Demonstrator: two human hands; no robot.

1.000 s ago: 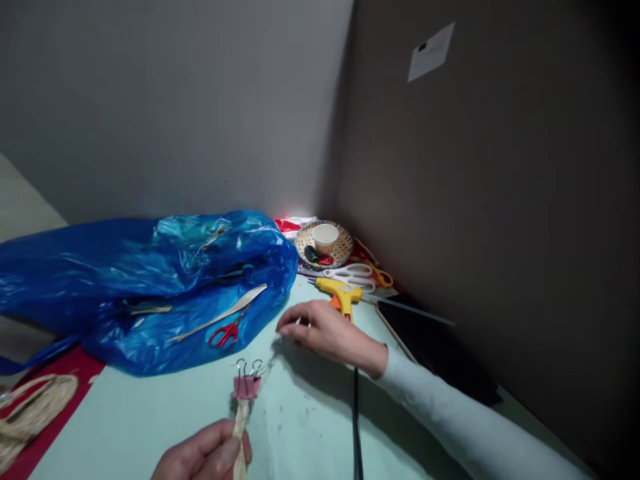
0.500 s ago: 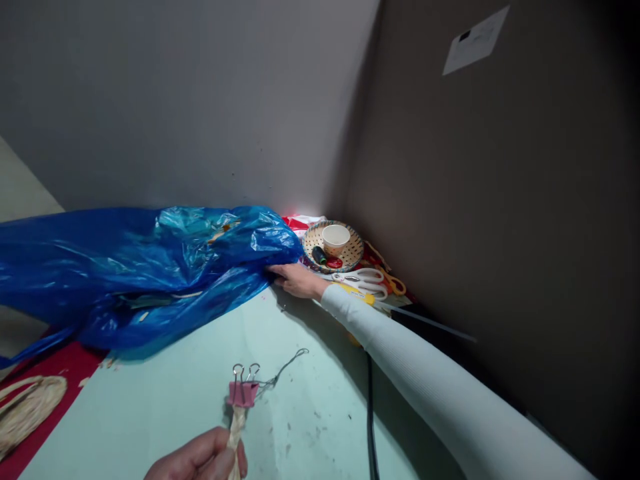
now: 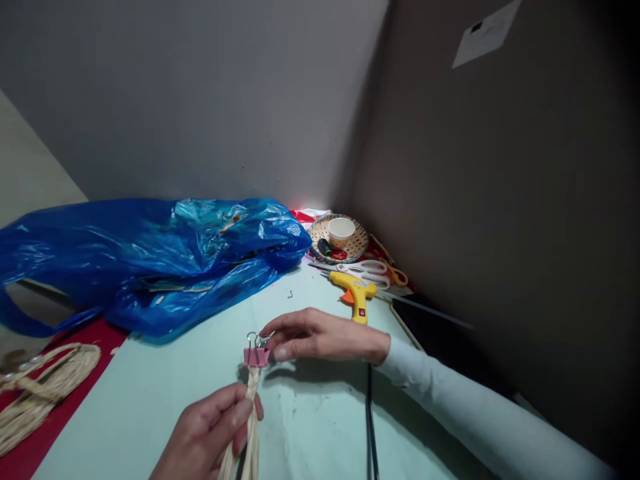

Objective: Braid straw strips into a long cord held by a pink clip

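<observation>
My left hand [image 3: 210, 432] is closed round a bundle of pale straw strips [image 3: 249, 440] at the bottom middle. A pink binder clip [image 3: 256, 355] is clamped on the bundle's upper end. My right hand [image 3: 320, 335] reaches in from the right, and its thumb and fingers pinch at the clip's wire handles. Both hands hover over the pale green tabletop [image 3: 320, 420].
A crumpled blue plastic bag [image 3: 150, 260] lies at the left back. A yellow glue gun [image 3: 356, 292], white scissors [image 3: 367, 270] and a woven basket [image 3: 340, 239] with a paper cup sit in the corner. Its black cord [image 3: 370, 427] runs toward me. Coiled straw rope [image 3: 40, 390] rests on red mat at left.
My right hand let go of the blue bag's edge by the basket and came back to the binder clip. The bag now lies further back. The left hand raised the bundle slightly.
</observation>
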